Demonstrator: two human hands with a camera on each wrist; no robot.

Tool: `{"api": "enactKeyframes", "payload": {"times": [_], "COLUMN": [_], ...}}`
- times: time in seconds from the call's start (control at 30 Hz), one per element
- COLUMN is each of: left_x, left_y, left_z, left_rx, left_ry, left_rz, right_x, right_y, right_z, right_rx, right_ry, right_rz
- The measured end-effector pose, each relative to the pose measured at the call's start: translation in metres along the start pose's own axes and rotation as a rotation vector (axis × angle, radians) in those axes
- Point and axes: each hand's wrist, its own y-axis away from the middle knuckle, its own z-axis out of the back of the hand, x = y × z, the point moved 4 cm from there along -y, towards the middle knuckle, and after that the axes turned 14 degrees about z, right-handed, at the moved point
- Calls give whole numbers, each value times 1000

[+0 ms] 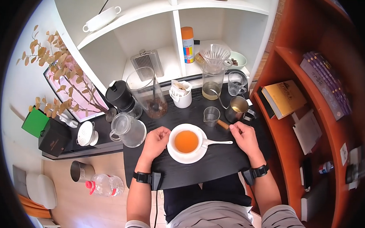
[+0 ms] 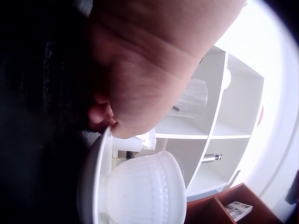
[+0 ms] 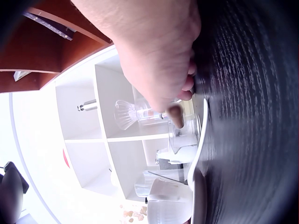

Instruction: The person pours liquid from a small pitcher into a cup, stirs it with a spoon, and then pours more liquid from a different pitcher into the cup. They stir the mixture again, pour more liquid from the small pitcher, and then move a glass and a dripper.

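Observation:
A white cup (image 2: 147,186) of orange-brown liquid (image 1: 185,141) stands on a white saucer (image 1: 185,159) at the front of the black table (image 1: 176,176). A white spoon (image 1: 221,142) lies on the saucer, its handle reaching right. My left hand (image 1: 155,142) rests loosely curled at the saucer's left side, thumb tip right at the rim in the left wrist view. Loosely curled on the table to the right, my right hand (image 1: 246,139) holds nothing. Just beyond its thumb is the wooden handle (image 1: 222,124) of a small glass pitcher (image 1: 211,116).
Behind the cup stand a glass server (image 1: 128,130), a black grinder (image 1: 119,95), a tall glass vessel (image 1: 143,86), a white cup with a drip bag (image 1: 180,97), a glass dripper (image 1: 216,57) and a metal pitcher (image 1: 236,110). A red-brown bookshelf (image 1: 284,135) borders the right.

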Motion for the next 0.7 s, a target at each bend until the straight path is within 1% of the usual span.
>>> {"api": "enactKeyframes", "payload": {"times": [0.1,0.37,0.43,0.47,0.53,0.6,0.7], "left_x": [6,2,3,4,8,13,6], "left_y": [-2,1,1,1,1,-4,0], "left_z": [0,-1,-2,-3,-1,0,-1], "left_rx": [-12,-12,-7,-15,-21,-39,-11], "left_ry": [4,3,7,20,22,-5,-6], "left_rz": [-47,-35,-30,-28,-25,-41,-22], "right_x": [0,4,5,7,11,14,16], "right_y": [1,0,-2,-4,-8,-13,-19], "right_z": [0,-1,-2,-1,-2,-3,-7], "right_rx": [16,28,98,93,178,194,234], "right_ry": [3,24,56,52,68,51,53], "right_rz": [-10,17,60,57,49,48,56]}}
